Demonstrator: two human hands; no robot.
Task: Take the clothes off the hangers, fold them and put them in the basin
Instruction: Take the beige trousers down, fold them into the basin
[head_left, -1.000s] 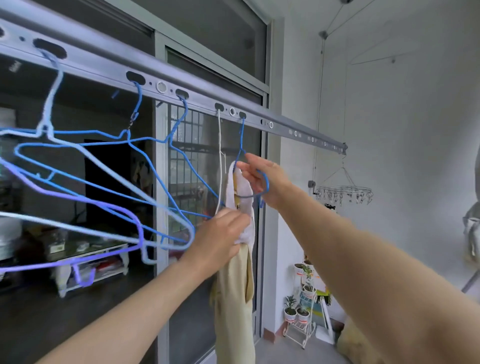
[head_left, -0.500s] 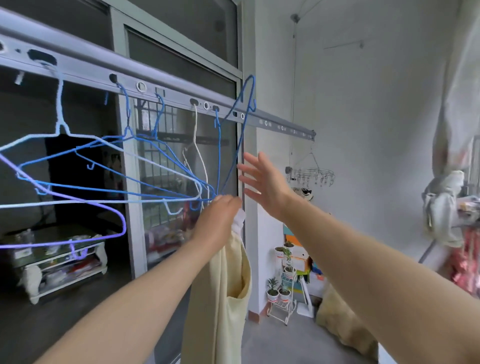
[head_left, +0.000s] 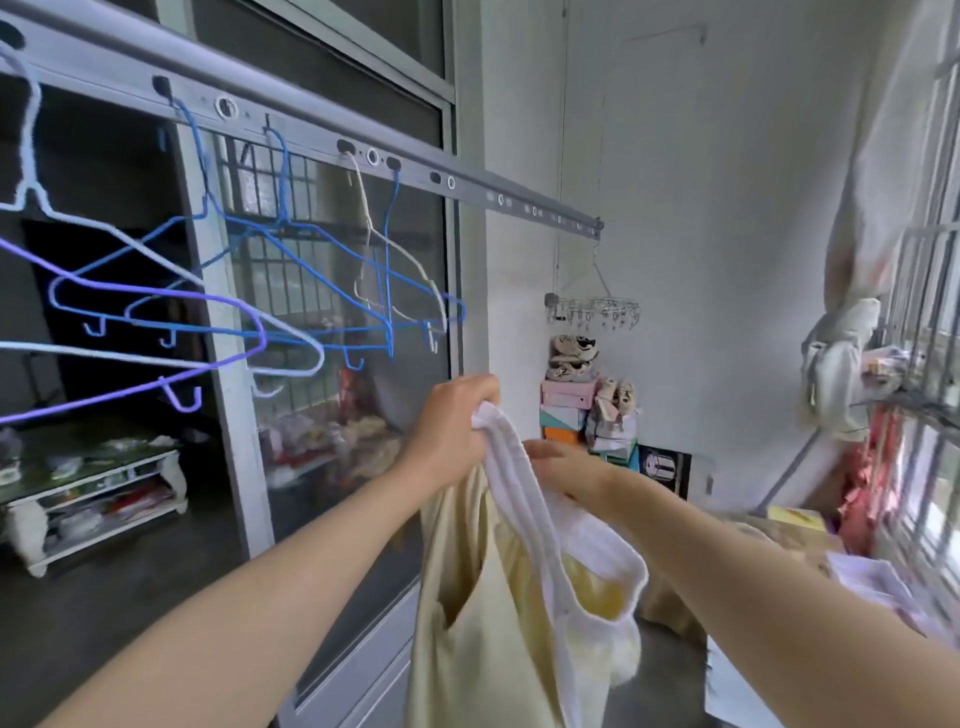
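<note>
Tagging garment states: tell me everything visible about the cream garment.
The cream garment is soft pale-yellow cloth with a white band round its opening. It hangs limp from the hands alone, lower part out of frame. The left hand grips the band's top; the right hand touches it, fingers hidden.

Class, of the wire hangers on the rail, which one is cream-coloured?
The cream hanger, second hook from the right; the others are blue, pale blue or purple.

The pale yellow garment (head_left: 483, 623) is now off the blue hanger (head_left: 388, 260), held lower by the left hand (head_left: 452, 431). The right hand (head_left: 566, 467), open before, reaches its white waistband (head_left: 519, 483).
</note>
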